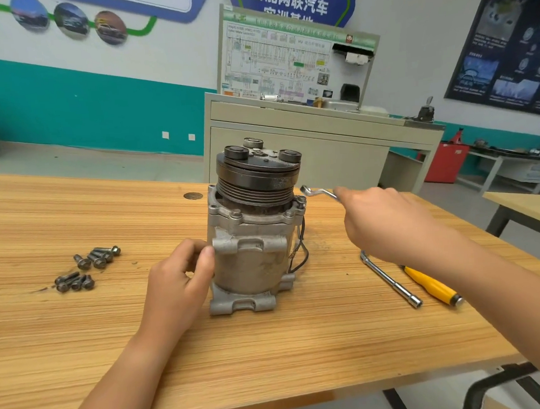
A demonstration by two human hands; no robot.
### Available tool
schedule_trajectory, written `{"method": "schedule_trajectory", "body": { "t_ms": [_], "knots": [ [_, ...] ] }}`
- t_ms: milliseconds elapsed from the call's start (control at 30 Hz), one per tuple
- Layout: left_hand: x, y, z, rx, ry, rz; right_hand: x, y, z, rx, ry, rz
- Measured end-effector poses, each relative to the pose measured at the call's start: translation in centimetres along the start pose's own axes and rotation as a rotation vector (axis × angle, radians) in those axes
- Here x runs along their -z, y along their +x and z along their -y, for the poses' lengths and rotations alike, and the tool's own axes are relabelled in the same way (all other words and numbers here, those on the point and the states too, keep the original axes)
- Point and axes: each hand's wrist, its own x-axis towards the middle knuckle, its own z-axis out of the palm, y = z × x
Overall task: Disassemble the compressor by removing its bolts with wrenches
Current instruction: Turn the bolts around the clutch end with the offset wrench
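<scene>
Open tabletop (303, 360) lies in front of the upright compressor (251, 237); loose bolts (86, 269) clutter its left, a socket wrench (390, 279) and yellow-handled screwdriver (431, 286) its right.

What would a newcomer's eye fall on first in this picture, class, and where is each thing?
The grey compressor stands upright in the middle of the wooden table, its dark pulley on top. The left hand holds its side while the right hand holds a wrench just right of the pulley. Loose bolts lie in two small heaps on the table to the left.
</scene>
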Motion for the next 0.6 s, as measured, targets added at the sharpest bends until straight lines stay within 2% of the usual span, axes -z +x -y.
{"method": "schedule_trajectory", "body": {
  "t_ms": [133,267,600],
  "knots": [
    [-0.1,0.0,0.1,0.000,-0.010,0.015,0.9,0.0,0.6,-0.018,-0.048,0.099],
    [-0.2,0.0,0.1,0.005,-0.004,0.020,1.9,0.0,1.8,0.011,-0.148,0.124],
    [-0.2,-0.1,0.1,0.009,-0.006,0.022,2.8,0.6,1.3,0.232,-0.447,0.116]
  ]
}}
